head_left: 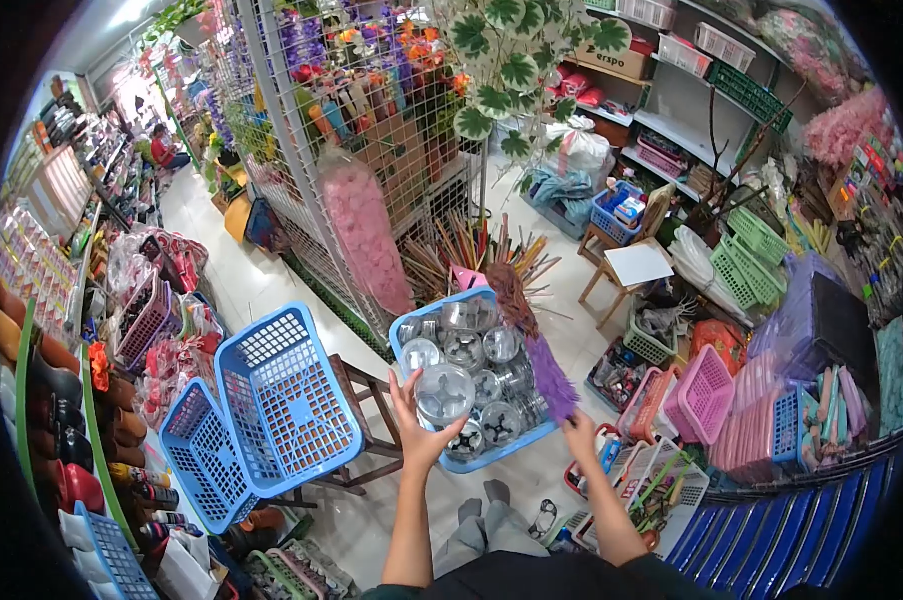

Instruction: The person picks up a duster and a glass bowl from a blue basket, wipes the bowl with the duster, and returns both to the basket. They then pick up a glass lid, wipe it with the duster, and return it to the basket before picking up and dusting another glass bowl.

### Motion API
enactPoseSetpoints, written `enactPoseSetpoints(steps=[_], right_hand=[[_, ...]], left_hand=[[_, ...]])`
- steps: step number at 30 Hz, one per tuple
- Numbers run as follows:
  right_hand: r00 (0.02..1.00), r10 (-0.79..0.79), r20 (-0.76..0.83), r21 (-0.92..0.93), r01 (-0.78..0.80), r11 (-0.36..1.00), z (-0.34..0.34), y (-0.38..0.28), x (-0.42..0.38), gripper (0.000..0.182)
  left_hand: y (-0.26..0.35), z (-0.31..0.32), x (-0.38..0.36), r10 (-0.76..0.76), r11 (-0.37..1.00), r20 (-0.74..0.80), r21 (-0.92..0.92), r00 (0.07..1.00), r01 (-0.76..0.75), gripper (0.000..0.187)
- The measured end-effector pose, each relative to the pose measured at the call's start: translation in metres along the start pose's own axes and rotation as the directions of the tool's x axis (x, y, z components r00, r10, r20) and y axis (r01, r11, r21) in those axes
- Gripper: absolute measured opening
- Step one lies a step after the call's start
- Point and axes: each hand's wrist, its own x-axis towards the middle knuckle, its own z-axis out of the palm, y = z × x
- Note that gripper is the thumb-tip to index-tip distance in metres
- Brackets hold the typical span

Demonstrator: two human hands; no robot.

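Observation:
My left hand (414,428) grips a clear round plastic jar (445,394) by its side, thumb and fingers spread around it. In my right hand (579,436) is a feather duster (553,378), purple near the hand and brown toward its far end; the handle is mostly hidden by my fingers. The duster lies over the right edge of a blue plastic basket (496,455). Several more clear jars (464,350) fill that basket, and the held jar is above its near left side.
Two blue baskets (289,400) stand to the left beside a dark wooden stool (363,385). A wire mesh rack (271,160) with artificial flowers rises ahead. On the right are a pink basket (699,395), green baskets (746,255) and a small wooden chair (626,270).

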Motion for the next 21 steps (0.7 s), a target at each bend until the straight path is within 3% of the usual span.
enactPoseSetpoints(steps=[3, 5, 6, 8, 11, 15, 17, 18, 20, 21], right_hand=[[0.999, 0.037, -0.007, 0.301, -0.033, 0.953, 0.079, 0.021, 0.013, 0.013], [0.909, 0.287, 0.302, 0.346, -0.385, 0.856, 0.095, -0.008, 0.017, 0.012], [0.907, 0.291, 0.303, 0.347, -0.389, 0.853, 0.107, -0.017, 0.016, 0.012], [0.84, 0.353, 0.413, 0.485, -0.531, 0.695, 0.124, -0.027, 0.014, 0.014], [0.822, 0.352, 0.448, 0.537, -0.562, 0.629, 0.133, -0.027, 0.011, 0.023], [0.818, 0.301, 0.489, 0.501, -0.546, 0.671, 0.122, -0.024, 0.012, 0.037], [0.797, 0.428, 0.427, 0.492, -0.602, 0.629, 0.1, -0.06, 0.008, 0.051], [0.803, 0.419, 0.424, 0.496, -0.593, 0.634, 0.097, -0.062, 0.011, 0.051], [0.887, 0.408, 0.214, 0.442, -0.461, 0.77, 0.091, -0.067, 0.02, 0.063], [0.904, 0.356, 0.237, 0.411, -0.426, 0.806, 0.084, -0.069, 0.026, 0.071]], left_hand=[[0.001, 0.005, -0.001, 0.021, 0.999, 0.032, 0.035, 0.999, -0.022, 0.129], [0.003, 0.007, -0.002, 0.026, 0.998, 0.049, 0.052, 0.998, -0.028, 0.127], [0.004, 0.008, -0.002, 0.022, 0.999, 0.054, 0.04, 0.998, -0.024, 0.127], [0.008, 0.008, -0.003, 0.018, 0.999, 0.062, 0.029, 0.998, -0.02, 0.127], [0.013, 0.007, -0.002, 0.032, 0.999, 0.072, 0.032, 0.997, -0.035, 0.127], [0.019, 0.007, -0.002, 0.023, 1.0, 0.068, 0.015, 0.997, -0.024, 0.128], [0.025, 0.01, 0.0, 0.016, 1.0, 0.06, 0.004, 0.998, -0.016, 0.129], [0.029, 0.012, 0.002, 0.03, 0.999, 0.06, -0.016, 0.998, -0.029, 0.13], [0.037, 0.016, 0.007, 0.058, 0.998, 0.055, -0.038, 0.997, -0.056, 0.13], [0.041, 0.018, 0.009, 0.086, 0.996, 0.066, -0.043, 0.994, -0.083, 0.13]])
